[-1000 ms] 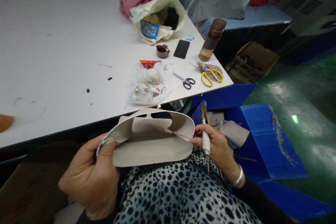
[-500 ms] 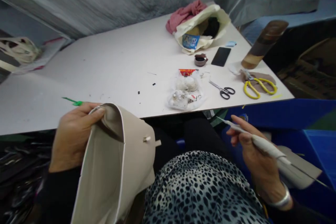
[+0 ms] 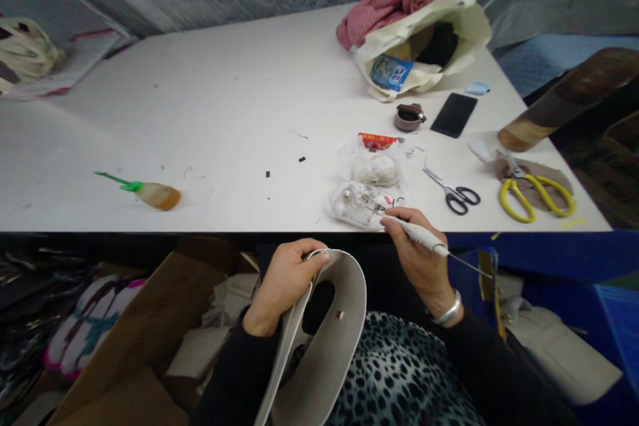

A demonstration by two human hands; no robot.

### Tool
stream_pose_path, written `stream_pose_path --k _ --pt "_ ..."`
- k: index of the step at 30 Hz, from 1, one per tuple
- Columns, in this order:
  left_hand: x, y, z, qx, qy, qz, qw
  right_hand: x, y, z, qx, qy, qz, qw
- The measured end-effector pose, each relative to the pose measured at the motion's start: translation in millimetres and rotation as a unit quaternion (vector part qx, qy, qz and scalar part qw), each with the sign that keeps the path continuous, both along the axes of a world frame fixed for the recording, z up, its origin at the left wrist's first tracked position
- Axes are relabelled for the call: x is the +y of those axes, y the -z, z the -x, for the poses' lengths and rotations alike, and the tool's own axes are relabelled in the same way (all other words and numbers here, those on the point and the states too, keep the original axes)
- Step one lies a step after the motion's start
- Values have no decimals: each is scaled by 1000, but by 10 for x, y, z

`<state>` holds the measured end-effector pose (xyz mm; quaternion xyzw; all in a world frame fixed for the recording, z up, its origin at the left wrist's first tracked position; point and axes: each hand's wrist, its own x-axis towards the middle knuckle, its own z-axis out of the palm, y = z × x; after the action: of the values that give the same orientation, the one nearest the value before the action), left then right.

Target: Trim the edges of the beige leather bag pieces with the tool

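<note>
My left hand (image 3: 282, 283) is closed on the top edge of a beige leather bag piece (image 3: 327, 339) that hangs over my lap, its oval cut-out and a small metal stud facing me. My right hand (image 3: 417, 259) grips a white pen-shaped tool (image 3: 422, 237) with a thin cable trailing to the right. The tool's tip rests at the table's front edge, right by two clear plastic packets of small fittings (image 3: 367, 190).
On the white table (image 3: 200, 113) lie a glue bottle with a green nozzle (image 3: 150, 193), black scissors (image 3: 454, 192), yellow scissors (image 3: 534, 193), a phone (image 3: 453, 114), a brown bottle (image 3: 559, 110) and a cream bag with pink cloth (image 3: 424, 40). Below are a cardboard box (image 3: 144, 339) and blue bins (image 3: 589, 319).
The view has swung left and up. My left hand shifted the bag piece toward the middle of my lap. My right hand rose with the tool to the table edge by the packets.
</note>
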<state>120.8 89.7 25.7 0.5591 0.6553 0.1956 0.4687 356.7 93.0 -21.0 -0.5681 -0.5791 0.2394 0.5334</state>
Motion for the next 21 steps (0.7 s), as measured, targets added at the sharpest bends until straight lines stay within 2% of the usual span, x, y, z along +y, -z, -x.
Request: stream_pose_path --k 5,11,21 --pt "94 62 134 -4 0 42 999 117 95 13 -24 -7 8 1000" --pt "205 143 139 0 27 61 998 143 105 26 -58 -15 -3 998" --pt "246 137 108 -34 21 74 996 152 125 86 -165 -63 -28 984"
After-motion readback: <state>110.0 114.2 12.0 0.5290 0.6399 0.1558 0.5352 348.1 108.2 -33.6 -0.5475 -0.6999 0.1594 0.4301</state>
